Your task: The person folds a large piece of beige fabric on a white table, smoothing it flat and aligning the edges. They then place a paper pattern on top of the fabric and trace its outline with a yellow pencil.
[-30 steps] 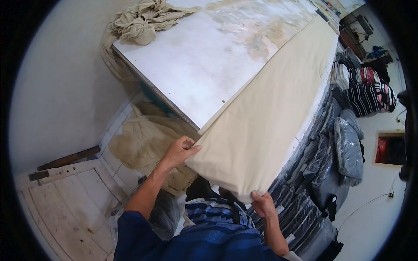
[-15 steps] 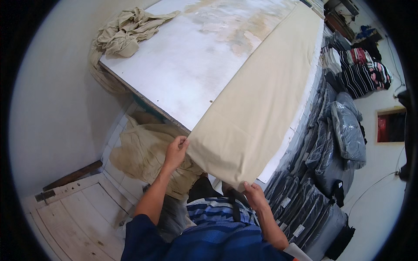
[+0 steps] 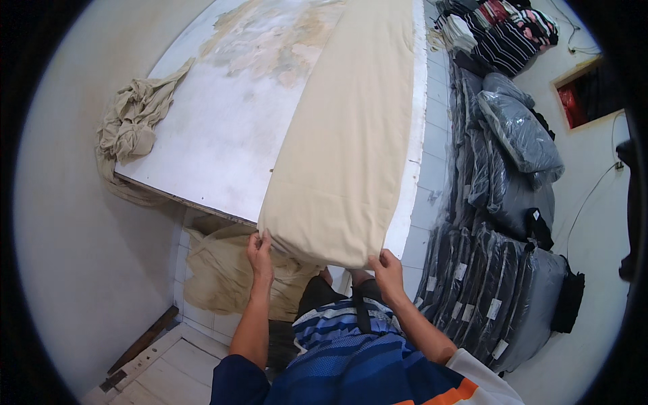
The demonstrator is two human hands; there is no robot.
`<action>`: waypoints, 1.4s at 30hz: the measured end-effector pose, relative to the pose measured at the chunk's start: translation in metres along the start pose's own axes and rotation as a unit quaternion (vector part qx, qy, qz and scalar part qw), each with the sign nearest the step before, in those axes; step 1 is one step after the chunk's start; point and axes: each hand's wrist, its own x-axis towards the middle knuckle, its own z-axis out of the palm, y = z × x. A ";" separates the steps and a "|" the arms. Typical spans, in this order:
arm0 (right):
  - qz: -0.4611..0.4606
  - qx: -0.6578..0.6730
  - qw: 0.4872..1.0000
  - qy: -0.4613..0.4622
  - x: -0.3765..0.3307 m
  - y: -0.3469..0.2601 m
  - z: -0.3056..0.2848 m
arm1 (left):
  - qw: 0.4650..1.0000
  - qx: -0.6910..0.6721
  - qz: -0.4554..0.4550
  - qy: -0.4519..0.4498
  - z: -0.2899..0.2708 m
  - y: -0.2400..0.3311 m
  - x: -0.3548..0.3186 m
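Observation:
A long stack of beige fabric lies along the right side of a white, stained table, its near end hanging over the table's front edge. My left hand grips the left corner of that near end. My right hand grips the right corner. Both forearms come up from the lower edge over my blue striped shirt.
A crumpled beige cloth sits on the table's left corner. More beige cloth is heaped under the table. Dark bagged bundles are stacked along the right; folded striped garments lie at the top right. A white wooden pallet is at lower left.
The view has swung so the table and fabric now run more upright. My hands stay on the fabric's near corners, now level with each other at the table's front edge.

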 end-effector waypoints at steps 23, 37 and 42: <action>-0.087 -0.305 0.940 0.130 0.020 -0.005 0.056 | 0.894 0.315 0.300 -0.103 0.018 0.185 -0.039; 0.197 0.344 0.888 -0.234 0.036 -0.070 0.020 | 0.949 -0.071 0.196 -0.239 0.050 0.242 -0.073; 0.003 0.160 0.966 -0.204 -0.003 -0.111 -0.014 | 0.954 -0.131 0.249 -0.102 0.038 0.275 -0.071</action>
